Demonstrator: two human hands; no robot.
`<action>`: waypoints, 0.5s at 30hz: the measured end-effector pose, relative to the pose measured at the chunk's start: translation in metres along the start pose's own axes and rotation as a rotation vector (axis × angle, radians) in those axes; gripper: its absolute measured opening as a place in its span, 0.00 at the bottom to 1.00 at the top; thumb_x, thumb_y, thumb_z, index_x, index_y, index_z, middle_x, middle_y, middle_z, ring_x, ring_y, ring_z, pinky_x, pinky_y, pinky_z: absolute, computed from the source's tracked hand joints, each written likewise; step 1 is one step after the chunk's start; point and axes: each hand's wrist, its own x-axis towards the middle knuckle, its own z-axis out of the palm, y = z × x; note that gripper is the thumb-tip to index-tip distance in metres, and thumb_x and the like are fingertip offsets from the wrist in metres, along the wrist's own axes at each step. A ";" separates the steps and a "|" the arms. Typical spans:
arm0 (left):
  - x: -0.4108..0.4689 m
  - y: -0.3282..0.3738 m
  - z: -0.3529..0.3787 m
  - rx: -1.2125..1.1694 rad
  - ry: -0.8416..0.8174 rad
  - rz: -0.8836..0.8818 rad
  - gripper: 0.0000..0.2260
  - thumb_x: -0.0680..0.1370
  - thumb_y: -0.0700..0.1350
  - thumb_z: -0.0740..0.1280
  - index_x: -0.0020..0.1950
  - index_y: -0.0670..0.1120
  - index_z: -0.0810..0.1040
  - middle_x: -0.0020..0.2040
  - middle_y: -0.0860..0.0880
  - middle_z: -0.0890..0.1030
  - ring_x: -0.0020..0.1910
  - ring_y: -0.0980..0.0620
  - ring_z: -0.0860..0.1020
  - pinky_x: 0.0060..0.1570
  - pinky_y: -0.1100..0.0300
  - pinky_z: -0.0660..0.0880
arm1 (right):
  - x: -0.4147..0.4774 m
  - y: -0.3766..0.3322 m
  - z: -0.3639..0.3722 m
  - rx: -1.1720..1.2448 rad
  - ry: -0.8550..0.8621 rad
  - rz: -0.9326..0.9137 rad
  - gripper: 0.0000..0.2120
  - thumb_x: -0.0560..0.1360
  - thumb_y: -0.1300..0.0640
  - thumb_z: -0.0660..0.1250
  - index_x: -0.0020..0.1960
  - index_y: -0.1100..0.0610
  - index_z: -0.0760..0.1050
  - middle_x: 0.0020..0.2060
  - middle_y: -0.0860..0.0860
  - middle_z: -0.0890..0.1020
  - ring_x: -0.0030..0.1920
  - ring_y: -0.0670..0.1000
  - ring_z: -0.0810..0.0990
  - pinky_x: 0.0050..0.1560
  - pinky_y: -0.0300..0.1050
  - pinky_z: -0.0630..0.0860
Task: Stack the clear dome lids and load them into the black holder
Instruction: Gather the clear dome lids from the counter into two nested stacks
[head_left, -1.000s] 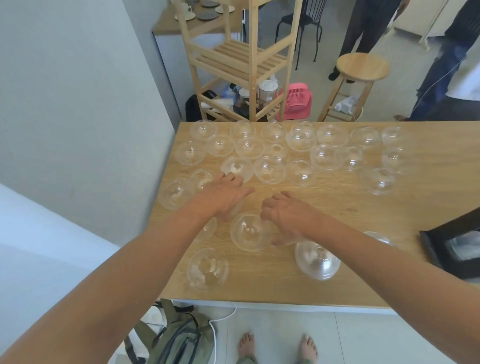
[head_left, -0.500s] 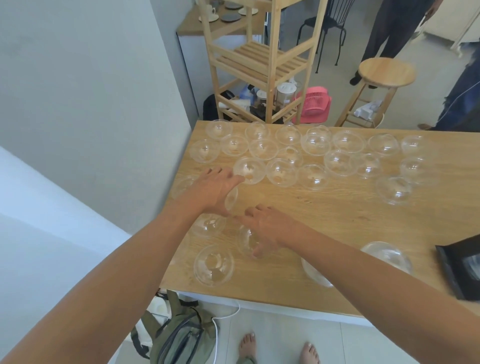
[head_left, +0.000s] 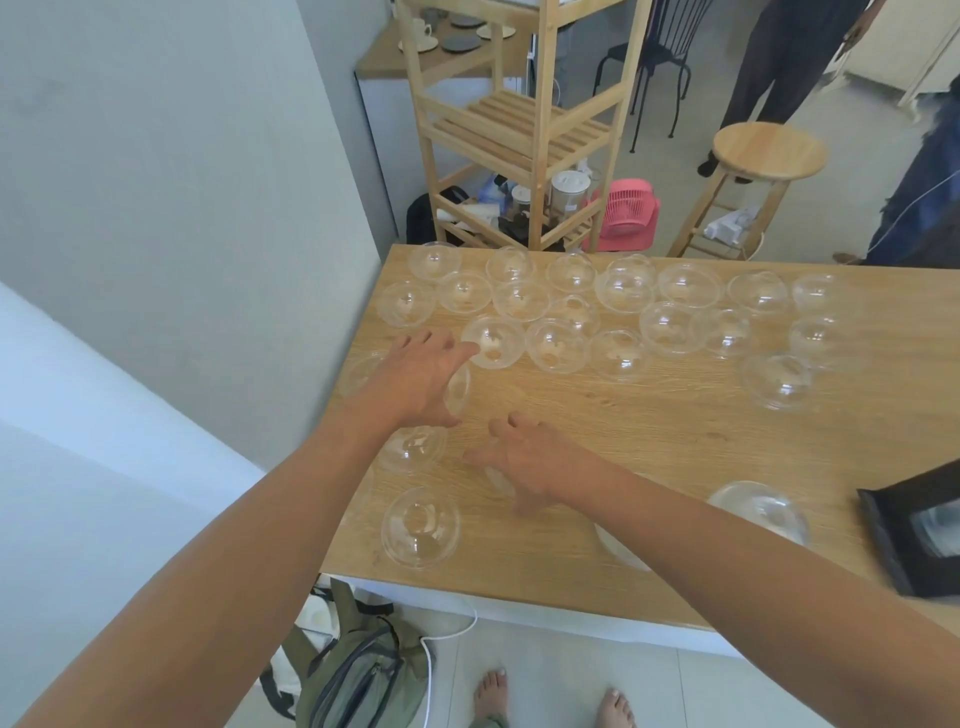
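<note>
Several clear dome lids lie scattered on the wooden table (head_left: 675, 431), most in rows at the far side (head_left: 556, 345). My left hand (head_left: 421, 379) is near the table's left edge, closed on a dome lid (head_left: 461, 388) that is tipped on its edge under the palm. My right hand (head_left: 530, 462) rests over another dome lid (head_left: 497, 480), fingers curled on it, so most of it is hidden. Loose lids lie close by (head_left: 421, 527) (head_left: 413, 449). The black holder (head_left: 914, 540) stands at the right edge, partly cut off.
Two more lids sit near my right forearm (head_left: 761, 512) (head_left: 621, 553). The table's left edge is close to a grey wall. Beyond the far edge are a wooden shelf (head_left: 519, 130), a stool (head_left: 769, 156) and people standing. A backpack (head_left: 358, 670) lies on the floor.
My right hand moved left and came down over the lid that lay beside it. My left hand shifted slightly away, with a lid tipped up under it. The view turned left.
</note>
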 end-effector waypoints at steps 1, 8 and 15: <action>-0.001 0.000 0.000 -0.026 0.007 -0.001 0.44 0.67 0.61 0.76 0.78 0.56 0.57 0.70 0.47 0.67 0.69 0.45 0.65 0.69 0.48 0.62 | -0.001 0.002 0.000 0.023 -0.012 0.007 0.41 0.71 0.48 0.75 0.76 0.37 0.56 0.69 0.57 0.63 0.67 0.60 0.63 0.59 0.55 0.73; -0.009 0.007 -0.003 -0.225 0.038 -0.039 0.40 0.68 0.60 0.76 0.76 0.57 0.63 0.69 0.49 0.67 0.67 0.48 0.66 0.65 0.50 0.69 | -0.014 0.020 -0.013 0.078 -0.287 0.109 0.50 0.64 0.49 0.80 0.77 0.37 0.54 0.72 0.54 0.56 0.72 0.61 0.57 0.59 0.60 0.76; -0.013 0.017 -0.006 -0.312 0.052 -0.066 0.38 0.67 0.57 0.78 0.73 0.53 0.67 0.70 0.50 0.66 0.68 0.49 0.65 0.65 0.50 0.70 | -0.019 0.029 -0.020 0.066 -0.355 0.127 0.51 0.66 0.54 0.80 0.78 0.42 0.53 0.70 0.56 0.61 0.65 0.59 0.70 0.56 0.57 0.79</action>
